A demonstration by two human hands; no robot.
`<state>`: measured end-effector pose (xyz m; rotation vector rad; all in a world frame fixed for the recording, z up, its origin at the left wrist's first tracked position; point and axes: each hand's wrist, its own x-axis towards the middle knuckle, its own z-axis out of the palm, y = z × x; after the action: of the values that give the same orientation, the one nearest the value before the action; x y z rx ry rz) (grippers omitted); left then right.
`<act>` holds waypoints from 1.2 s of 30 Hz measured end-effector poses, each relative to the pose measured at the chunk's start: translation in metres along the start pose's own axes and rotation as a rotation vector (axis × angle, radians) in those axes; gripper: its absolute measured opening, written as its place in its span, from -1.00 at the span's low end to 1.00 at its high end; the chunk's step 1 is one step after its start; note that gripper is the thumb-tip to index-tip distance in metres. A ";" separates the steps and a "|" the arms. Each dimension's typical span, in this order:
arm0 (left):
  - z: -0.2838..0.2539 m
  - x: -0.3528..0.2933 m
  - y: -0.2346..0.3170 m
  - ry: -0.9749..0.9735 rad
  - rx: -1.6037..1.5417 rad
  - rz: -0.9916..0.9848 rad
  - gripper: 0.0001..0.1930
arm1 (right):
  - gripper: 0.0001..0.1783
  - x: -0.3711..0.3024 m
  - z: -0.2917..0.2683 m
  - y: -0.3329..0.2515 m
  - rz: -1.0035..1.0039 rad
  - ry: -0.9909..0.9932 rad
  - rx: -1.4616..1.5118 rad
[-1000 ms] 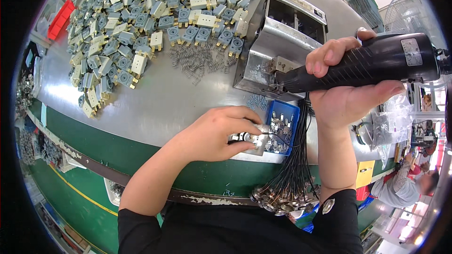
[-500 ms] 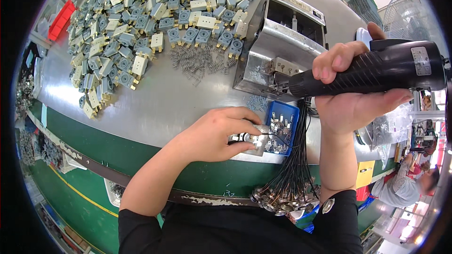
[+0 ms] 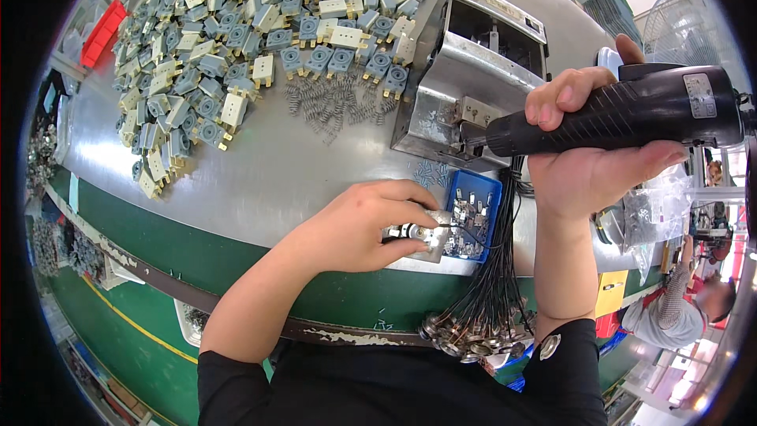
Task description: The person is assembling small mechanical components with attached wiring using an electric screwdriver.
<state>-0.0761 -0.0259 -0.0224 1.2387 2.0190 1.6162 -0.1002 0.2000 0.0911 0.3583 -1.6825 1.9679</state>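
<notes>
My right hand point(image 3: 583, 126) is wrapped around a black electric screwdriver point(image 3: 623, 114), held nearly level. The screwdriver's tip reaches the front outlet of a steel screw feeder point(image 3: 465, 83); the bit itself is hard to make out. Lower down, my left hand point(image 3: 367, 225) closes its thumb and fingers around a small part with a white and black round end point(image 3: 412, 231). That part sits at a small metal block point(image 3: 432, 251), and a thin black wire runs from it to the right. The fingers hide much of it.
Grey and cream sockets point(image 3: 260, 24) are heaped at the far left, with loose springs point(image 3: 339, 102) before them. Small screws point(image 3: 430, 173) lie above a blue tray point(image 3: 494, 197) of metal clips. Black wires point(image 3: 505, 276) with round metal ends hang over the edge. A co-worker point(image 3: 670, 315) sits at right.
The screwdriver has shifted very slightly at the feeder's outlet, its tip a little to the right. My left hand stays in place. The co-worker's arm at right has risen.
</notes>
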 end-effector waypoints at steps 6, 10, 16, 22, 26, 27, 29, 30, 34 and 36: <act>0.000 -0.001 -0.001 0.002 -0.005 0.004 -0.67 | 0.29 0.000 0.002 0.004 -0.001 -0.011 -0.049; 0.000 -0.001 -0.001 -0.001 -0.003 0.001 -0.67 | 0.29 0.000 0.005 0.005 0.009 0.007 -0.065; -0.001 -0.001 0.002 -0.003 -0.004 -0.015 -0.68 | 0.29 -0.001 0.008 0.008 0.035 0.002 -0.072; -0.001 0.001 0.003 -0.005 -0.001 -0.012 -0.66 | 0.32 0.000 0.009 0.004 0.049 -0.052 -0.153; 0.001 0.006 0.004 -0.034 0.008 -0.010 -0.64 | 0.14 0.000 0.002 0.000 0.011 -0.127 -0.230; 0.001 0.004 0.004 -0.019 0.022 -0.030 -0.64 | 0.28 0.001 0.002 -0.005 0.078 -0.154 -0.262; 0.001 0.006 0.006 -0.029 0.041 -0.051 -0.64 | 0.31 0.001 0.012 -0.026 0.138 -0.108 -0.234; 0.000 0.006 0.008 -0.031 0.045 -0.063 -0.63 | 0.35 0.000 0.013 -0.030 0.197 -0.086 -0.207; 0.002 0.010 0.010 -0.041 0.067 -0.067 -0.63 | 0.35 -0.014 -0.019 -0.025 0.190 -0.009 -0.167; 0.004 0.015 0.009 -0.047 0.064 -0.040 -0.64 | 0.35 -0.025 -0.039 -0.027 0.185 0.028 -0.148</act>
<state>-0.0780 -0.0118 -0.0117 1.2387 2.0678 1.5012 -0.0602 0.2353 0.0930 0.1241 -1.8878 1.9510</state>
